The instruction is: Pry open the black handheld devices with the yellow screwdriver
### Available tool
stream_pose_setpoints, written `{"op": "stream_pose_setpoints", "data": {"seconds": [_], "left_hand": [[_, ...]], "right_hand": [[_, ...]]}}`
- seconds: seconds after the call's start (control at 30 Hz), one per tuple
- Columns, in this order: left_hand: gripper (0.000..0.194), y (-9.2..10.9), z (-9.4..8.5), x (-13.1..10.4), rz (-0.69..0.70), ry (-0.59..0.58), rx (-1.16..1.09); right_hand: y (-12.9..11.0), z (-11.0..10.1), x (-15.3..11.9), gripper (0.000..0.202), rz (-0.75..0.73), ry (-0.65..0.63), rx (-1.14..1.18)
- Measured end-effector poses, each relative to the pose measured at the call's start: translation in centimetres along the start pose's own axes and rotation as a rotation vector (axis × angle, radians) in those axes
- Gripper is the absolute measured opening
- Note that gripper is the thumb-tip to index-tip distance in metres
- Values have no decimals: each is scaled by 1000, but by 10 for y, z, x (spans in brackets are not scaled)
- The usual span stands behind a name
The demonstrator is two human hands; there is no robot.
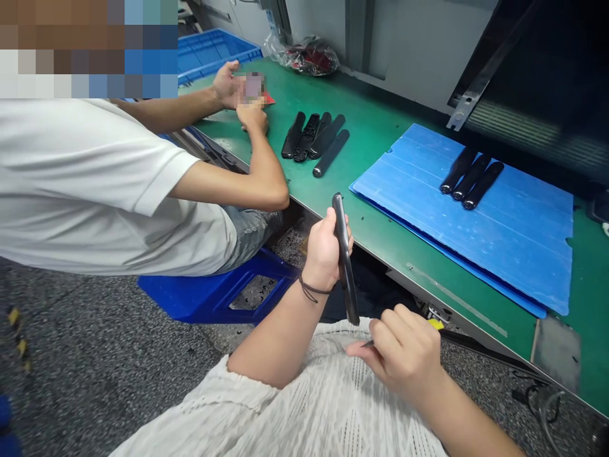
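Observation:
My left hand [326, 251] is wrapped round a long, glossy black plastic handle-like piece [346, 266], which stands nearly upright over my lap, its lower end tilted toward my right hand. My right hand [406, 346] is closed in a pinch, just right of that lower end and apart from it. Between its thumb and fingers pokes the thin dark tip of a small blade-like tool [368, 344]; the rest is hidden in the fist. A bit of yellow [436, 324] shows behind the knuckles, and I cannot tell whether it belongs to the tool.
On the green table [380, 108], several similar black pieces [316, 136] lie near a seated co-worker [118, 184], who holds a phone-like object. Three more black pieces [471, 178] rest on blue plastic sheets [514, 254]. Behind are a blue crate [216, 47] and a clear plastic bag [309, 54].

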State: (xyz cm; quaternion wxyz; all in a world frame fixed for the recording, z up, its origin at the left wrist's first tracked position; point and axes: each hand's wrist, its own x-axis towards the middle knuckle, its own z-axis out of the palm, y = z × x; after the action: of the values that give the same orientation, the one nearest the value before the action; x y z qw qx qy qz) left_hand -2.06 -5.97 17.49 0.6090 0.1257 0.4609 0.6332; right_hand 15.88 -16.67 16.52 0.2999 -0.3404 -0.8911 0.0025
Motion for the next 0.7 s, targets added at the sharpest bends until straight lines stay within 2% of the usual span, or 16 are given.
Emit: {"op": "stream_pose_setpoints", "data": {"seconds": [0.07,0.13,0.17,0.27,0.33,0.4,0.5,0.6,0.7], "left_hand": [[42,3,-4,5,39,11,4],[41,6,-8,12,86,19,9],[41,8,-10,16,117,20,20],[43,18,-16,33,243,22,156],[37,30,-17,49,379,35,399],[30,43,-13,71,508,66,816],[41,62,4,109,564,107,1371],[40,72,29,154,550,60,1570],[33,73,53,201,531,26,1723]], "right_hand": [[3,-1,-1,40,79,-10,71],[10,-1,-1,24,124,-58,48],[14,0,-1,31,132,-107,-9],[27,3,-1,90,137,-278,-236],[33,2,-2,101,158,-324,-288],[37,-3,-4,85,195,-271,-225],[42,-15,-11,60,241,-122,-116],[54,-23,-27,51,236,20,-126],[68,-22,-48,50,227,68,-191]]}}
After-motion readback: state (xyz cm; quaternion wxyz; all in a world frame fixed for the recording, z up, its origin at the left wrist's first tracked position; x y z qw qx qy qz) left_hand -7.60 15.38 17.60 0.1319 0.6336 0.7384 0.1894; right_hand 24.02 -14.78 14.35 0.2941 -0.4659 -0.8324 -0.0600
